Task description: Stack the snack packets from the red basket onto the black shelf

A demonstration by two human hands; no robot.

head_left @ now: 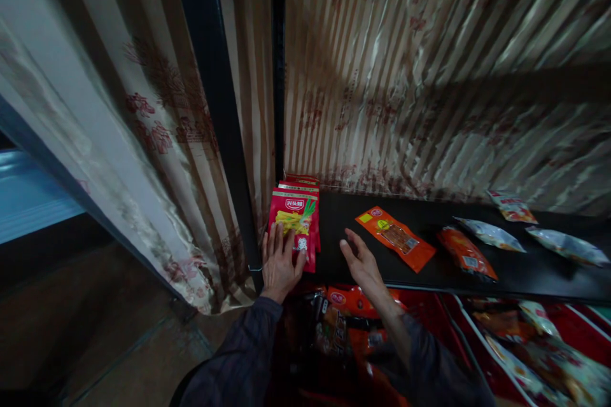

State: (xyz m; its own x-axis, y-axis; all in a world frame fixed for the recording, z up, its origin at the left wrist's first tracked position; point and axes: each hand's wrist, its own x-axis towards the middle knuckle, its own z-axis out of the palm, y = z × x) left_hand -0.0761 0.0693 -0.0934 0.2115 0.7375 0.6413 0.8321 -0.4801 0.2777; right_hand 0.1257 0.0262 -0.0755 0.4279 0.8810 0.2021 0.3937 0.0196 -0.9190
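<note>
A stack of red snack packets (295,205) lies at the left end of a black shelf (331,216), against the curtain and post. My left hand (281,264) rests with fingers spread on the lower part of the top packet, which has a yellow food picture on it. Over the shelf's front edge, to the right of the stack, my right hand (361,261) hovers with thumb and fingers apart, holding nothing. Just right of it an orange snack packet (396,238) lies flat and apart from my fingers.
Farther right on the shelf lie another orange packet (466,254), silvery packets (491,233) and a small red-white packet (512,206). Below, red bins (434,321) hold several bagged snacks. A dark post (217,76) and printed curtains (358,76) bound the shelf.
</note>
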